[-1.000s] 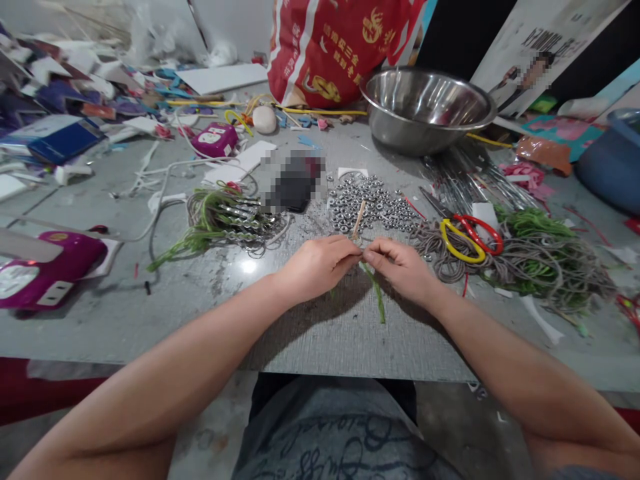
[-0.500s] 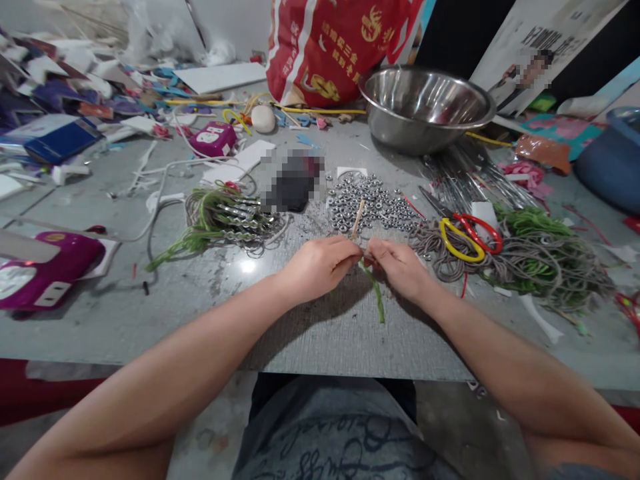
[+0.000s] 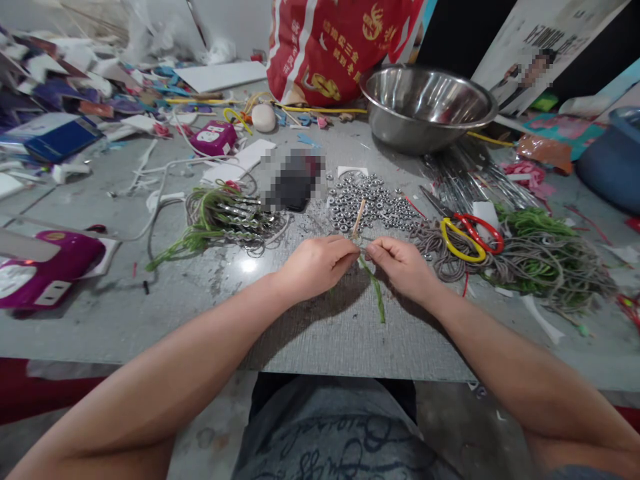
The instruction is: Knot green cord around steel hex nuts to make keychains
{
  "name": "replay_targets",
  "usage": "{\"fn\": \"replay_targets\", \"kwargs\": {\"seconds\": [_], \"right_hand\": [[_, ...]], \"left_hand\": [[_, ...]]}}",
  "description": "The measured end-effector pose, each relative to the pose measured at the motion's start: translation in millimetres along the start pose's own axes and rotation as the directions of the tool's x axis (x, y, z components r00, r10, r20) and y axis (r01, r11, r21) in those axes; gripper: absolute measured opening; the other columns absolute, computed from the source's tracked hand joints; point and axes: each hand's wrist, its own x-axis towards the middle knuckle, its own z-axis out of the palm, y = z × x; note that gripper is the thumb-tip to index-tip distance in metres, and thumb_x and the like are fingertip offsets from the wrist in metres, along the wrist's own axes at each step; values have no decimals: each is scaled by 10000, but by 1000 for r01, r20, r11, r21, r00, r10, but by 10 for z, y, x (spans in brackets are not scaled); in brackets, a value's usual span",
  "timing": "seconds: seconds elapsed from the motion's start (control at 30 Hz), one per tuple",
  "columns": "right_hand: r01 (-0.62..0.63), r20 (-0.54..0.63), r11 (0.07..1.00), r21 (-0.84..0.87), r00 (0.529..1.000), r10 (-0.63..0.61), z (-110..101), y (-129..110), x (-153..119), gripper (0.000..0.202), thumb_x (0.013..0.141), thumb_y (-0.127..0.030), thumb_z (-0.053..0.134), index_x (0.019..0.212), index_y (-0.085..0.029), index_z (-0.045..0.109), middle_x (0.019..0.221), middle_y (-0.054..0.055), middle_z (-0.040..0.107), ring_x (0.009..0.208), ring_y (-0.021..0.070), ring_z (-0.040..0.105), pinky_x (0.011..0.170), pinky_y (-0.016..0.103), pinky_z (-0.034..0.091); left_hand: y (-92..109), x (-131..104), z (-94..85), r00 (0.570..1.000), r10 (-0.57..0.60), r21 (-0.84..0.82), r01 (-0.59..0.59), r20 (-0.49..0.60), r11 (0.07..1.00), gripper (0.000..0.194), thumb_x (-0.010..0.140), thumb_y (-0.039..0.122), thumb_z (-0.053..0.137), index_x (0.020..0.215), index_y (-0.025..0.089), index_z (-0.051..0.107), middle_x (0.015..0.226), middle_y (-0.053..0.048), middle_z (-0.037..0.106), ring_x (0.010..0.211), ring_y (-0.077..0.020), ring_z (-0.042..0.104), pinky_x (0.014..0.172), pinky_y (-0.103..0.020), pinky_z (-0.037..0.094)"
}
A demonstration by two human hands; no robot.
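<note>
Green cord (image 3: 379,300) hangs below the fingertips of a seated person's two bare hands, its loose end angled toward the near edge of the gray table (image 3: 310,340). The left hand (image 3: 320,267) and right hand (image 3: 403,267) face each other, nearly meeting, thumbs and forefingers pinched narrow; what lies between them is too small to tell. Just beyond, a thin wooden stick (image 3: 359,217) slants over a spread of small metal rings (image 3: 350,203). To the left lies a green-and-gray cord bundle (image 3: 210,213) strung with metal pieces; to the right, scissors (image 3: 463,237) with one red and one yellow handle loop rest against a larger cord heap (image 3: 550,267). A steel bowl (image 3: 425,123) sits behind, beside a red bag (image 3: 325,57).
</note>
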Motion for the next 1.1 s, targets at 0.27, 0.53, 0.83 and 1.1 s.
{"fn": "replay_targets", "kwargs": {"seconds": [0.27, 0.53, 0.83, 1.1], "right_hand": [[-157, 9, 984, 90, 988, 157, 12, -3, -11, 612, 769, -734, 291, 651, -185, 536, 548, -7, 495, 498, 109, 426, 500, 261, 324], [-127, 87, 988, 82, 989, 120, 54, -50, -5, 568, 775, -708, 351, 510, -206, 368, 454, -58, 327, 442, 78, 307, 467, 247, 255], [18, 22, 999, 45, 1000, -19, 38, -55, -50, 426, 845, -576, 394, 643, -202, 432, 588, -40, 393, 561, 99, 360, 538, 252, 294], [79, 40, 997, 13, 996, -80, 13, -25, -45, 218, 876, -350, 442, 724, -200, 487, 647, -24, 510, 602, 102, 446, 581, 251, 335]], "left_hand": [[10, 3, 0, 1000, -3, 7, 3, 4, 1000, 222, 872, 162, 394, 789, 150, 599, 705, -14, 628, 639, -103, 584, 558, -206, 430], [63, 8, 2, 999, 51, 61, -51, -1, 997, 275, 899, 199, 367, 777, 142, 606, 671, -15, 611, 589, -95, 561, 525, -202, 411], [31, 19, 8, 994, 50, 60, -45, -94, 997, 264, 908, 274, 423, 776, 159, 620, 642, 9, 640, 557, -83, 577, 505, -192, 388], [-1, -3, 2, 997, 36, 52, -33, -65, 998, 221, 897, 246, 437, 817, 168, 628, 668, 14, 670, 563, -87, 596, 500, -190, 388]]}}
